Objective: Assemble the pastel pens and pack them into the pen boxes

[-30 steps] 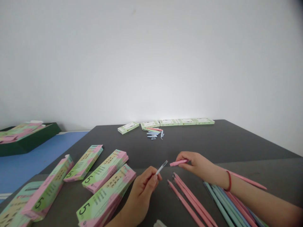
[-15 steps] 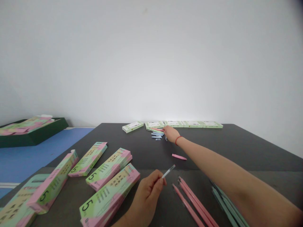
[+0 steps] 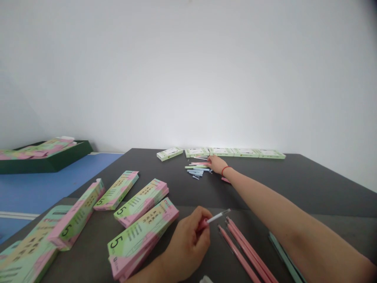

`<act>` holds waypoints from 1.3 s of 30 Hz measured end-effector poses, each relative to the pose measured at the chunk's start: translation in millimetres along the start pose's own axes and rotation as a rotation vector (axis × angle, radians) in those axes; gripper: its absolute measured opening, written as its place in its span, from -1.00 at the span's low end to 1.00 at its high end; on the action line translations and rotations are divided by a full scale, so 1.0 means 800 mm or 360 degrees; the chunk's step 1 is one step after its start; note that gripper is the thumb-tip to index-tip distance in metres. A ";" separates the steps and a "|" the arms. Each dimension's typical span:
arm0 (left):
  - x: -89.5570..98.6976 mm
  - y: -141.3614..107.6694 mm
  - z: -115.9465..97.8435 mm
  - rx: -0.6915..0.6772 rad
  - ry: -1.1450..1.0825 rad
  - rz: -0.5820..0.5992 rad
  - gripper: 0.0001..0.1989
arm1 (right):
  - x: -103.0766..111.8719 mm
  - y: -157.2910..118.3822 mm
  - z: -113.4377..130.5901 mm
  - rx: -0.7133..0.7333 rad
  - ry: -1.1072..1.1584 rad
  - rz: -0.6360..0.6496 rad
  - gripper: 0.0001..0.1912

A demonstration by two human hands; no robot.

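My left hand [image 3: 188, 245] is closed low in the middle of the view. Its thumb and fingers pinch a slim white pen refill [image 3: 218, 216] with a clear tip, and a bit of pink shows at the grip. Stretched far over the table, my right hand [image 3: 218, 164] has its fingertips pressed together at the ends of pink pen parts [image 3: 200, 163]. Whatever lies within those fingertips is hidden. Beside it are blue pen parts [image 3: 196, 172] and a light green one [image 3: 190, 167]. A pink piece [image 3: 226, 180] is partly covered by my right forearm.
Pink pens [image 3: 244, 251] and grey-green pens [image 3: 285, 257] lie at the near right. Several pink-and-green boxes [image 3: 144, 239] cover the left side. Pale green boxes [image 3: 220, 151] line the far edge. A dark green tray [image 3: 67, 157] of packaging stands left on a blue surface [image 3: 59, 184].
The view has shifted slightly. My left hand has turned the refill a little flatter, and pink now shows at its grip. My right hand stays by the far pen parts, which are rearranged.
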State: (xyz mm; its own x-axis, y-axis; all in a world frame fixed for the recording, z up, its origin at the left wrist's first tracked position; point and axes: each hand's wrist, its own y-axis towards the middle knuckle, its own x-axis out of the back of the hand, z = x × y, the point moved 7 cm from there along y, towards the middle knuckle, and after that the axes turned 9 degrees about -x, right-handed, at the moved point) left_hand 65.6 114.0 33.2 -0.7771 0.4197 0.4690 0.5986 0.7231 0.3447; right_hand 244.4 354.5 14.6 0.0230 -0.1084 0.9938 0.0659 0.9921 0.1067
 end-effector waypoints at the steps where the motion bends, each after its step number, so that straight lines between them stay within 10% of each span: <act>1: 0.000 0.000 -0.002 -0.0011 -0.0017 0.0019 -0.89 | 0.001 -0.002 -0.001 0.0002 -0.0005 -0.0013 -0.70; 20: -0.007 0.013 0.046 0.0454 -0.1400 -0.0068 -0.80 | 0.046 -0.058 -0.008 -0.0036 0.0356 -0.0046 -0.75; 31: 0.004 0.012 0.016 -0.0046 0.0007 0.0147 -0.82 | 0.057 -0.287 -0.049 -0.0055 0.1405 0.0192 -0.82; 39: 0.021 0.015 0.016 -0.0232 0.0683 0.0278 -0.79 | 0.053 -0.340 -0.039 -0.0198 0.1452 0.0106 -0.92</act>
State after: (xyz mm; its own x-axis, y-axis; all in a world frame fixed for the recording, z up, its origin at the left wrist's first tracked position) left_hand 57.0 136.5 35.1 -0.5305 0.2419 0.8124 0.7580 0.5644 0.3269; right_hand 258.4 78.5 27.0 0.8043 -0.1117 0.5836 0.1421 0.9898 -0.0063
